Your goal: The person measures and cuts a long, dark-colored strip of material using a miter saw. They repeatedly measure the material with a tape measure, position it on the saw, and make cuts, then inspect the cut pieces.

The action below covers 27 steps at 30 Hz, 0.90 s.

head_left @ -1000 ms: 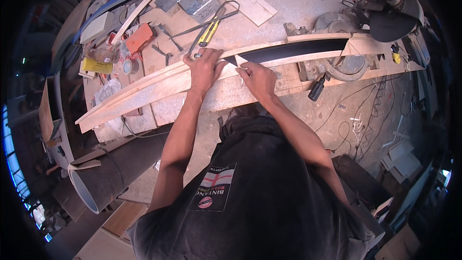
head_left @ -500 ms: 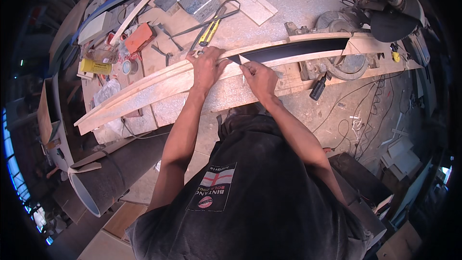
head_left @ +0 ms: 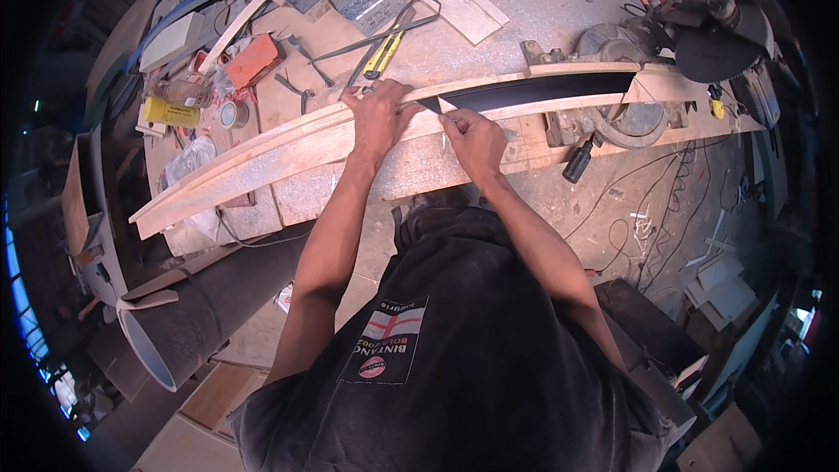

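Note:
A long wooden piece (head_left: 288,153) with pale strips along its edges lies across the bench. A glossy black strip (head_left: 542,92) is set between the pale wood edges on its right part. My left hand (head_left: 381,122) is closed over the upper edge of the wood, its thumb close to the black strip's left end. To its right, my right hand (head_left: 477,142) pinches a small pale pointed piece (head_left: 446,106) against that end. What the piece is made of I cannot make out. Beyond my left hand lies a yellow utility knife (head_left: 383,54).
A circular saw (head_left: 721,39) with a dark blade stands at the right end of the bench. A black-handled tool (head_left: 578,160) hangs at the front edge. An orange box (head_left: 253,59), a yellow can (head_left: 170,113) and a tape roll (head_left: 232,114) sit at left. Cables (head_left: 620,236) trail over the floor.
The view has shifted slightly. Both hands stay at nearly the same place on the wood, and my right hand still holds the small pale piece.

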### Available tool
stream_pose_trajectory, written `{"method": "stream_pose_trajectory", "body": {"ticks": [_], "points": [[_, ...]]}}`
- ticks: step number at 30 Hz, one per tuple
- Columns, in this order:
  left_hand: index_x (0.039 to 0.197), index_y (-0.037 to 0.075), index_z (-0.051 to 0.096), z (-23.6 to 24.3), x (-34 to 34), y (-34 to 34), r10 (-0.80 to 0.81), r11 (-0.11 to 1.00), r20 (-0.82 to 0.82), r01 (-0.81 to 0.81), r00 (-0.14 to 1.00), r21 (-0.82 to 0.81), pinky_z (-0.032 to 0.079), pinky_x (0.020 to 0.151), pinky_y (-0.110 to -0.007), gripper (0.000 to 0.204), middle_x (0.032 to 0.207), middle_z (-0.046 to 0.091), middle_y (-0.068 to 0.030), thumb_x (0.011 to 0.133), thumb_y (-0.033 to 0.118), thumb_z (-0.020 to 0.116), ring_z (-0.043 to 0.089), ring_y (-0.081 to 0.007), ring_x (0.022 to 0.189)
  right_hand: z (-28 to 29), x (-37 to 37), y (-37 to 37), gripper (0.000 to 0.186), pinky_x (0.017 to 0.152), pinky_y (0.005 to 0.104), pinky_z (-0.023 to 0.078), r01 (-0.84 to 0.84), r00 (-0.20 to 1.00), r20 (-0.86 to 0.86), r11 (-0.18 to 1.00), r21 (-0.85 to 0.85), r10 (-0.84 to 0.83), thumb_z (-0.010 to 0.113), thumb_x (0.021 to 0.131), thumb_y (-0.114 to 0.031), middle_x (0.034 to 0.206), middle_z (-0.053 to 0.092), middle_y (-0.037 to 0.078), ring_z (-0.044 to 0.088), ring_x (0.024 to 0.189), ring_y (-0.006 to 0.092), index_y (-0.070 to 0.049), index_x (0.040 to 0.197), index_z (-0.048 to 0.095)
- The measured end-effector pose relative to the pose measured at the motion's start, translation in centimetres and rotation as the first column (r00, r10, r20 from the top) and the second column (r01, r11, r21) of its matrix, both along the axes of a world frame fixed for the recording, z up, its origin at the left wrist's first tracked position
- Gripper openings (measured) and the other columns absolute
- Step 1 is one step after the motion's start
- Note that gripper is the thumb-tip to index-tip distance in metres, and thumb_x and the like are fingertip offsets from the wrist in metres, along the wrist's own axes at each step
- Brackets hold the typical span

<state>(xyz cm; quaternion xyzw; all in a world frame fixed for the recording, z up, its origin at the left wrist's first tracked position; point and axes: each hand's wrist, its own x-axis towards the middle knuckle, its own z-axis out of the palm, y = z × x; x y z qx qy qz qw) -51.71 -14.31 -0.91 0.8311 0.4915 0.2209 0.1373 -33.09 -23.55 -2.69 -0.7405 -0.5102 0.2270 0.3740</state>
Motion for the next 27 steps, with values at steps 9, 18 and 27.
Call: {"method": "stream_pose_trajectory", "body": {"ticks": [9,18,27], "points": [[0.118,0.014,0.080,0.6,0.1,-0.5,0.009,1.000,0.017,-0.009,1.000,-0.014,0.029,0.109,-0.064,0.037,0.111,0.078,-0.0031,0.088,0.035,0.090,0.072,-0.0265,0.110,0.2,0.0,-0.1,0.021,0.065,0.0424,0.056,0.004,0.998,-0.063,1.000,-0.019,-0.005,0.083,0.095,-0.035,0.078,0.078,0.009,0.075,0.070,0.0303,-0.014,0.098,0.085],[0.119,0.014,0.080,0.6,0.0,-0.3,0.003,0.999,0.008,-0.003,1.000,-0.041,0.030,0.110,-0.062,0.038,0.112,0.078,-0.0043,0.088,0.035,0.089,0.072,-0.0266,0.111,0.3,0.0,-0.2,0.022,0.068,0.0451,0.056,-0.005,0.991,-0.137,1.000,0.000,0.005,0.082,0.096,-0.034,0.080,0.077,0.011,0.075,0.076,0.0350,-0.013,0.099,0.084],[0.123,0.014,0.077,1.2,0.2,-0.7,-0.003,1.000,-0.007,0.003,1.000,-0.007,0.028,0.113,-0.060,0.044,0.116,0.076,-0.0059,0.087,0.035,0.089,0.071,-0.0277,0.114,-0.5,0.2,0.0,0.021,0.065,0.0390,0.057,-0.002,0.997,-0.075,0.995,0.097,0.010,0.084,0.096,-0.030,0.080,0.079,0.012,0.076,0.069,0.0282,-0.009,0.099,0.084]]}}
